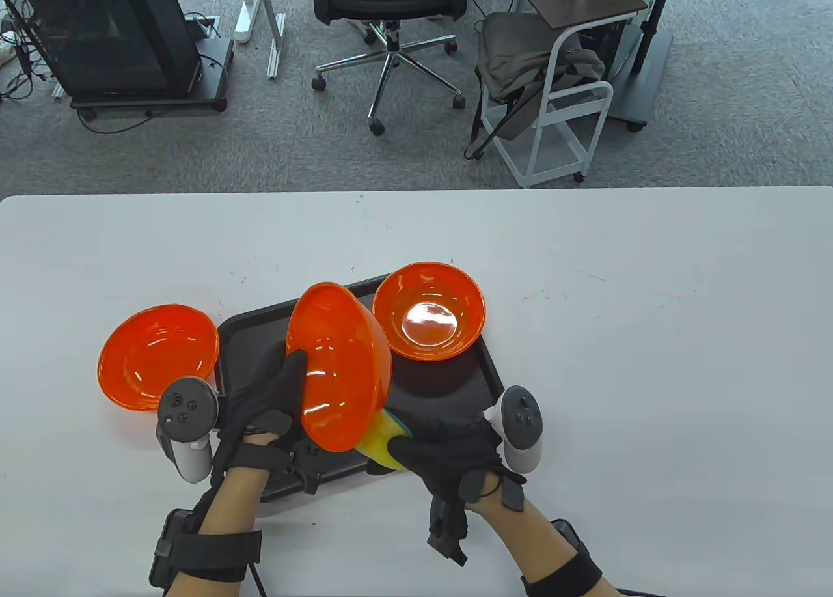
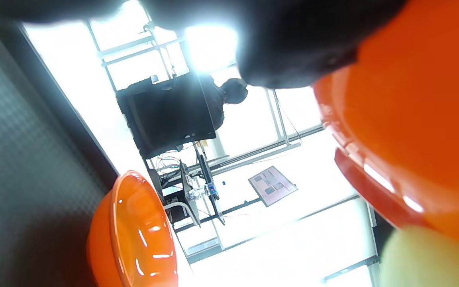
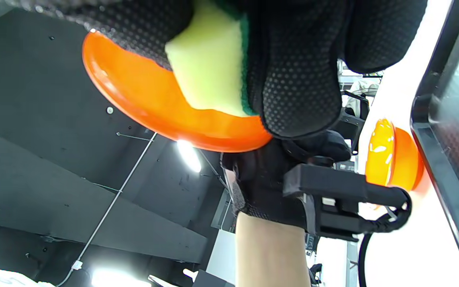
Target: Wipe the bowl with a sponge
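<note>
Held bowl (image 1: 341, 369): orange, translucent, raised above the tray and tipped on its side, its outer wall turned toward the table view.

Sponge (image 1: 385, 442): yellow with a green scouring face, pressed against the held bowl at its lower rim; in the right wrist view the yellow foam lies on the orange surface.

Left hand (image 1: 270, 402): black glove, gripping the held bowl by its left edge, thumb lying on the outer wall.

Right hand (image 1: 449, 457): black glove, fingers (image 3: 301, 71) closed around the sponge, holding it to the bowl.

Tray (image 1: 449, 388): black, shallow, flat on the worktop beneath the held bowl and both hands.

Second bowl (image 1: 429, 311): orange, upright, at the tray's far right corner, just beside the held bowl; whether the two touch cannot be told.

Third bowl (image 1: 158, 356): orange, upright, on the worktop just left of the tray.

Worktop (image 1: 651, 336): white, faintly marked with small scuffs.

Beyond the far edge: grey carpet, an office chair (image 1: 389, 11), a white cart (image 1: 559, 96) with cloth draped on it.
</note>
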`<act>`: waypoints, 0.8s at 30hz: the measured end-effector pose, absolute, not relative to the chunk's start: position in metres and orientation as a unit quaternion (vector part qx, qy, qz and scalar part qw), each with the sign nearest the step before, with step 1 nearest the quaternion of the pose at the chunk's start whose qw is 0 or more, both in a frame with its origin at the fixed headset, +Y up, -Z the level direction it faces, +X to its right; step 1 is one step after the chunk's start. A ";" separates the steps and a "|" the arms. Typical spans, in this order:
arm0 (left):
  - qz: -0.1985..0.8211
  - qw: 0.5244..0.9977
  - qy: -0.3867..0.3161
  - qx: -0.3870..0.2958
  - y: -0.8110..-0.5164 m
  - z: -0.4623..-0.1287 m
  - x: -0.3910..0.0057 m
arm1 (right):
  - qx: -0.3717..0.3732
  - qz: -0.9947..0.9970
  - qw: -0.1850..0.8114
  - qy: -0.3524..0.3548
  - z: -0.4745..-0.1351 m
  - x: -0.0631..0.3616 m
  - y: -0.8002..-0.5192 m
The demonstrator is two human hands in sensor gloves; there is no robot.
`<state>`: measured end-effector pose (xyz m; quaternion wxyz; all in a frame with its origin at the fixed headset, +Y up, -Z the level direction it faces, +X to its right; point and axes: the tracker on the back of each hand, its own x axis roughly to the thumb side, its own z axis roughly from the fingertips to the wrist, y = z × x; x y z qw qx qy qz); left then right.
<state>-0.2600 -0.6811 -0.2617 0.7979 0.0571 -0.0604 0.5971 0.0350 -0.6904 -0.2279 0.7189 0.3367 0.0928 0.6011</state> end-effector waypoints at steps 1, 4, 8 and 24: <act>0.595 0.800 -0.056 0.059 -0.681 -0.262 -0.262 | 0.336 0.600 0.721 0.087 -0.228 0.037 -0.689; 0.588 0.805 -0.047 0.061 -0.682 -0.263 -0.266 | 0.333 0.594 0.730 0.063 -0.229 0.045 -0.683; 0.574 0.816 -0.047 0.048 -0.685 -0.264 -0.268 | 0.312 0.594 0.741 -0.003 -0.232 0.061 -0.676; 0.589 0.793 -0.145 -0.053 -0.688 -0.264 -0.230 | 0.258 0.652 0.706 -0.096 -0.234 0.080 -0.679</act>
